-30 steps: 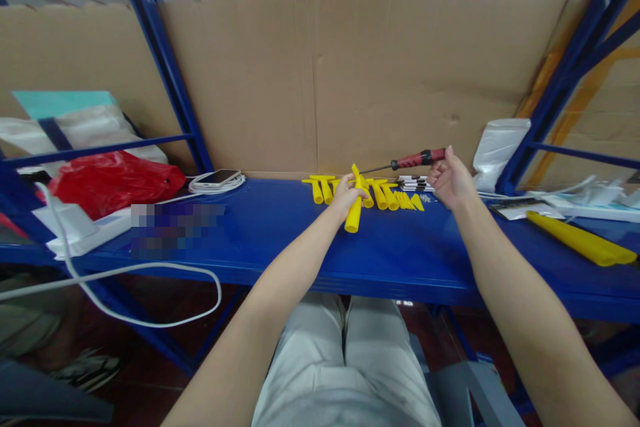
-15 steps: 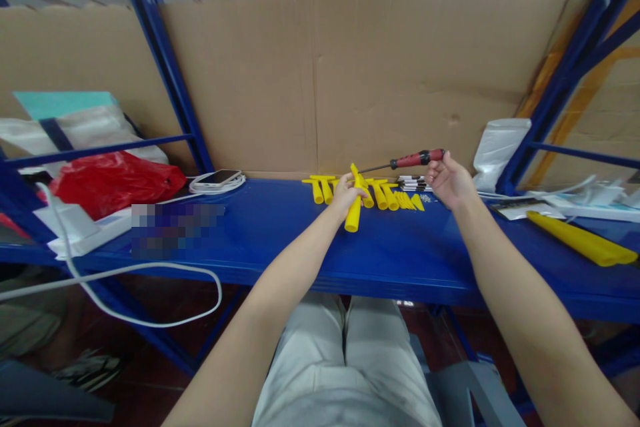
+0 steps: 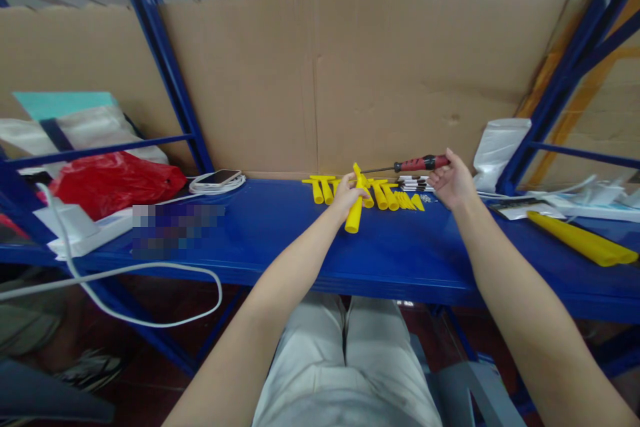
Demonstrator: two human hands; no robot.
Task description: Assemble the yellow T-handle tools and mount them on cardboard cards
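Observation:
My left hand (image 3: 349,195) is closed around a yellow T-shaped plastic handle (image 3: 354,215), holding it tilted above the blue tabletop. A screwdriver (image 3: 420,163) with a red and black grip points left, its shaft meeting the top of that handle; the tip is hidden there. At the butt end of the grip, the fingers of my right hand (image 3: 453,180) pinch the screwdriver. Behind my left hand, more yellow T-shaped pieces (image 3: 381,197) lie in a row, with small yellow wedge-like parts (image 3: 407,201) at their right.
Black-and-white thin items (image 3: 414,183) and small metal bits (image 3: 426,199) lie near the row. A long yellow piece (image 3: 580,238) rests at right. Left are a phone (image 3: 220,177) on a coiled cable, a red plastic bag (image 3: 117,180) and a power strip (image 3: 100,233). Cardboard (image 3: 390,80) stands behind.
The yellow handle, screwdriver and right hand have shifted slightly right and a little down. The left hand keeps its hold, and the screwdriver's tip stays at the handle's top.

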